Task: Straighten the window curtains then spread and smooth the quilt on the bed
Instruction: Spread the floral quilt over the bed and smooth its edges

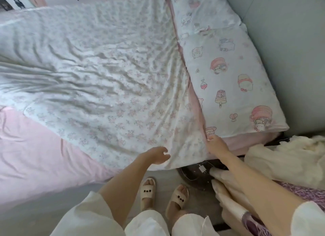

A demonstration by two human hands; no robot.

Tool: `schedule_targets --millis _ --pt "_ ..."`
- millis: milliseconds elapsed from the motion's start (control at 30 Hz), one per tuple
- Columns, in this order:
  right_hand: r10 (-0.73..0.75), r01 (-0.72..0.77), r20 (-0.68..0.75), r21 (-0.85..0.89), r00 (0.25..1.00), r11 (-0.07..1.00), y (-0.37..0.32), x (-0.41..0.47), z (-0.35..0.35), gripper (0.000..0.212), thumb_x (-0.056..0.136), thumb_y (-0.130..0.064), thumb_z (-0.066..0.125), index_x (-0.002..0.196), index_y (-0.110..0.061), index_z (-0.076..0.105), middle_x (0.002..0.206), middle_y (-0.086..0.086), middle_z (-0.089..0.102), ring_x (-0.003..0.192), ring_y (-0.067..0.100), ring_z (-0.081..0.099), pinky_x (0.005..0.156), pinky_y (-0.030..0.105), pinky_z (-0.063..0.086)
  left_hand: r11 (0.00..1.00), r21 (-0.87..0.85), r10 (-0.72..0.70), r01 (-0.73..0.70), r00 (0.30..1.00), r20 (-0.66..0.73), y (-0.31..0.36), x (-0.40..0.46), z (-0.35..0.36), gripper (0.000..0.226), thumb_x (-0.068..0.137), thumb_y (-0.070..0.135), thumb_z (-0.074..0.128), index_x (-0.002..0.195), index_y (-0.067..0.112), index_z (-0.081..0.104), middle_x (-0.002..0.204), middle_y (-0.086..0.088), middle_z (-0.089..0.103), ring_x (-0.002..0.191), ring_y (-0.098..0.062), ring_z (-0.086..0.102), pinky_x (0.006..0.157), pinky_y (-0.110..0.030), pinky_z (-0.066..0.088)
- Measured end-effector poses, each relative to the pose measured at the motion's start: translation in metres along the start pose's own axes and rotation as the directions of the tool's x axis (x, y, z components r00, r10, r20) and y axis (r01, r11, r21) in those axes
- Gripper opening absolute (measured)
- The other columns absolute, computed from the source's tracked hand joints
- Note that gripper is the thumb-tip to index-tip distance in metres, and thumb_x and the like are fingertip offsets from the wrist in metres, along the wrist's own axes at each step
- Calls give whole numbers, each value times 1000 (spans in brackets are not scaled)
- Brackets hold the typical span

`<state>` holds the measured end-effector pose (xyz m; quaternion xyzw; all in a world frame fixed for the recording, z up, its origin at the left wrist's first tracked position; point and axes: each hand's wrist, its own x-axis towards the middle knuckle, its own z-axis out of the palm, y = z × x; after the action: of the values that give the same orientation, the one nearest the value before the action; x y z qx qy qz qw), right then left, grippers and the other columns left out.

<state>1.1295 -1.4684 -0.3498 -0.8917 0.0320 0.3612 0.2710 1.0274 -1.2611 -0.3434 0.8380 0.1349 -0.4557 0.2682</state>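
Observation:
A white quilt (105, 73) with small pink flowers lies spread and wrinkled across the bed, over a pink sheet (35, 147). My left hand (157, 155) pinches the quilt's near edge at the bed's side. My right hand (217, 145) grips the quilt's near corner where its pink-trimmed top edge meets the pillow (232, 88). Both arms reach forward from white sleeves. No curtains are in view.
Two cartoon-print pillows lie along the grey-green padded headboard (290, 42) at the right, the far pillow (205, 10) behind the near one. A cream fabric heap (288, 158) and a purple patterned item (255, 221) sit at lower right. A dark round object (193, 174) is on the floor by my slippered feet.

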Motion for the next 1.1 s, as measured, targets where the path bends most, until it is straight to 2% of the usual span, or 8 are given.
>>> schedule_targets --millis 100,167,267,533,700,867,1000,1100 --pt "-50 49 52 26 997 998 -21 -2 11 44 89 -11 40 133 -11 42 133 11 49 104 25 55 70 23 42 994 -84 -73 69 996 -52 -31 -3 -4 47 99 34 34 141 12 36 149 -8 35 135 -25 36 110 -36 29" --pt "-79 78 68 22 995 997 -34 -3 19 44 89 -9 40 133 -11 42 131 12 50 96 24 55 62 25 41 980 -176 -115 99 990 -85 -49 -6 -6 45 99 34 36 138 13 40 146 -9 40 131 -26 42 108 -37 33" --pt "-100 97 120 24 988 995 -55 -7 34 43 91 -11 38 134 -11 40 132 12 50 92 18 51 75 28 41 942 -316 -165 114 976 -140 -75 -17 -13 42 98 32 38 135 13 45 143 -9 45 126 -26 46 106 -37 37" --pt "-170 190 207 -80 963 979 -155 -26 109 41 95 -16 35 135 -12 38 140 11 42 119 26 47 89 31 39 784 -618 -301 63 909 -290 -188 -68 -44 38 96 23 40 129 7 51 132 -10 54 123 -25 49 100 -33 38" --pt "-280 323 284 -115 917 940 -251 -46 197 38 95 -19 37 132 -13 42 132 10 50 97 21 55 79 29 41 618 -786 -448 15 828 -337 -303 -116 -65 26 94 18 43 109 8 61 106 -12 59 104 -27 57 88 -34 44" --pt "-386 463 375 -137 843 876 -326 -70 273 40 97 -23 32 135 -13 40 139 9 44 113 24 51 81 27 38 397 -917 -618 -49 725 -306 -400 -155 -79 25 92 15 41 105 9 61 94 -11 59 81 -25 53 69 -30 41" --pt "-454 551 402 -163 795 819 -368 -78 321 39 96 -20 33 133 -14 41 133 8 50 101 18 52 79 26 42 271 -957 -689 -102 674 -267 -454 -168 -82 25 93 16 42 109 12 61 92 -9 59 82 -24 54 65 -28 43" --pt "-501 609 401 -209 767 765 -389 -73 345 38 95 -17 35 133 -12 41 137 9 47 119 22 49 91 29 42 195 -971 -712 -140 660 -238 -477 -166 -82 25 92 15 42 109 12 60 88 -7 58 82 -23 54 62 -26 43"
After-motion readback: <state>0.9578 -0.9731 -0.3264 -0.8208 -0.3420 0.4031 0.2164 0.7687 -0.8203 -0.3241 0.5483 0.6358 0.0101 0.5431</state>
